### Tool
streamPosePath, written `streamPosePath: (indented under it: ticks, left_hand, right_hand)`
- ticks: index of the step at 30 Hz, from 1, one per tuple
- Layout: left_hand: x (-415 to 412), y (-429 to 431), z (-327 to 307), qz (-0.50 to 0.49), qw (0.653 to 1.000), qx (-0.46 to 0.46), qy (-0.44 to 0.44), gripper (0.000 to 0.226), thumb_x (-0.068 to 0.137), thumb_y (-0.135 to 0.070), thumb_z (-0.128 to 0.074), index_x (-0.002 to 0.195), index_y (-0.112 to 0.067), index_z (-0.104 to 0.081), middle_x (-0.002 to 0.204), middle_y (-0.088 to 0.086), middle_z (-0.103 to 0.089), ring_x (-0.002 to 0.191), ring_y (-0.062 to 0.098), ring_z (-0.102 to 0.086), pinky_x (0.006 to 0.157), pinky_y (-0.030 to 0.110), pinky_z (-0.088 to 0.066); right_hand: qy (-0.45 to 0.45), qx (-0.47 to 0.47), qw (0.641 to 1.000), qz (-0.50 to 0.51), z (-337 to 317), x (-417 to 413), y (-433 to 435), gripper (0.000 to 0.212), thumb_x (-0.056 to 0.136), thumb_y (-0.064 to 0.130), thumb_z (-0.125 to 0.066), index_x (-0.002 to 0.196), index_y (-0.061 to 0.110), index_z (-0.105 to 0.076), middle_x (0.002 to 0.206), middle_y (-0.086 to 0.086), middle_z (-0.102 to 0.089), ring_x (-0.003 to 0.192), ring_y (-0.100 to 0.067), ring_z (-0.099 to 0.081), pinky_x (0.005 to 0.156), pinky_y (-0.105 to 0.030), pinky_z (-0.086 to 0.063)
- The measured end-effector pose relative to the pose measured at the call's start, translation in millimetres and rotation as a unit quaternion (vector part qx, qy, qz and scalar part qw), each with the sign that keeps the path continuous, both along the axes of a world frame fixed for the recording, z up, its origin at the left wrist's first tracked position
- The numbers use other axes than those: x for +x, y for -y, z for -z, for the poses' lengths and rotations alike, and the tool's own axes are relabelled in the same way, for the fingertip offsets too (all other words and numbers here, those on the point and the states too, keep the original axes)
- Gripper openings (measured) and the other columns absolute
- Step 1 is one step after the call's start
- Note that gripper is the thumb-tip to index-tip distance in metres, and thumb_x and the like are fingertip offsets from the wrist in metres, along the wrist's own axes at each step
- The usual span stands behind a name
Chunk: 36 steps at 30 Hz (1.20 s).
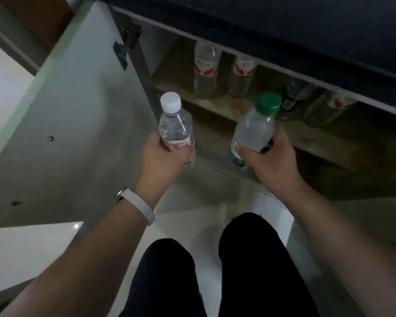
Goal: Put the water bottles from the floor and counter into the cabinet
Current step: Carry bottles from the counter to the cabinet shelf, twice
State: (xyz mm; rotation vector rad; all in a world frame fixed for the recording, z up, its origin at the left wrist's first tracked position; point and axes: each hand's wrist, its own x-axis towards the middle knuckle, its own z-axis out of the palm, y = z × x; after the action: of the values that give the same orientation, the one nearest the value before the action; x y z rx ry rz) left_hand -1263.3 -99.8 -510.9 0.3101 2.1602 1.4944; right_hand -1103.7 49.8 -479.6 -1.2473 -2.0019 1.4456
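My left hand (161, 156) grips a clear water bottle with a white cap and red label (173, 124), held upright in front of the open cabinet. My right hand (269, 160) grips a clear bottle with a green cap and green label (255, 129), tilted slightly right. Both bottles hover just outside the cabinet's lower front edge. On the wooden cabinet shelf (233, 108) stand several bottles: two with red labels (205, 69) (244, 74) at the back left, and darker ones (295, 99) further right, partly hidden under the counter edge.
The cabinet door (73, 124) is swung wide open on the left, with hinges (126, 45) at its top. The dark countertop (306, 30) overhangs the cabinet. My legs in black trousers (249, 259) stand on a pale glossy floor (32, 248). A white band sits on my left wrist.
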Motion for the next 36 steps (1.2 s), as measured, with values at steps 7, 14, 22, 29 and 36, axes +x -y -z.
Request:
streamPosePath:
  ticks: [7,14,22,29,36]
  left_hand:
    - [-50,-50,80,0.008,0.997,0.034,-0.067,0.059,0.066,-0.037,-0.086,0.121,-0.032,-0.065,0.105,-0.015,-0.073,0.095,0.007,-0.071,0.084,0.035,-0.059]
    - [-77,-82,70,-0.020,0.983,0.125,-0.134,0.052,0.070,-0.027,-0.086,0.117,-0.032,-0.066,0.104,-0.016,-0.073,0.095,0.003,-0.069,0.088,0.036,-0.057]
    - [-108,-111,47,-0.057,0.979,0.138,-0.136,0.056,0.071,-0.023,-0.087,0.122,-0.030,-0.064,0.108,-0.015,-0.071,0.098,0.004,-0.069,0.093,0.037,-0.057]
    - [-135,-140,43,-0.045,0.981,0.133,-0.135,0.046,0.070,-0.024,-0.089,0.109,-0.030,-0.065,0.100,-0.013,-0.073,0.093,0.007,-0.071,0.089,0.038,-0.058]
    - [-162,-160,52,-0.026,0.984,0.120,-0.125,0.046,0.066,-0.028,-0.091,0.104,-0.032,-0.066,0.096,-0.013,-0.075,0.092,0.010,-0.072,0.087,0.042,-0.059]
  right_hand:
    - [-0.097,0.072,0.993,0.001,65,-27,-48,0.059,0.076,0.027,-0.082,0.122,0.036,-0.046,0.112,0.022,-0.059,0.103,0.010,-0.057,0.076,-0.007,-0.048]
    - [-0.138,0.128,0.982,0.020,71,-53,-88,0.053,0.074,0.029,-0.081,0.116,0.036,-0.049,0.103,0.020,-0.063,0.090,0.015,-0.060,0.074,-0.012,-0.049]
    - [-0.119,0.118,0.986,0.015,71,-72,-111,0.053,0.077,0.031,-0.080,0.117,0.039,-0.046,0.098,0.025,-0.055,0.084,0.012,-0.053,0.070,-0.011,-0.040]
    - [-0.131,0.086,0.987,0.031,83,-89,-129,0.051,0.079,0.026,-0.079,0.115,0.039,-0.045,0.093,0.027,-0.051,0.080,0.011,-0.049,0.067,-0.012,-0.038]
    - [-0.137,0.074,0.986,0.066,90,-97,-143,0.060,0.079,0.028,-0.079,0.130,0.034,-0.047,0.107,0.022,-0.054,0.099,0.001,-0.051,0.083,-0.023,-0.044]
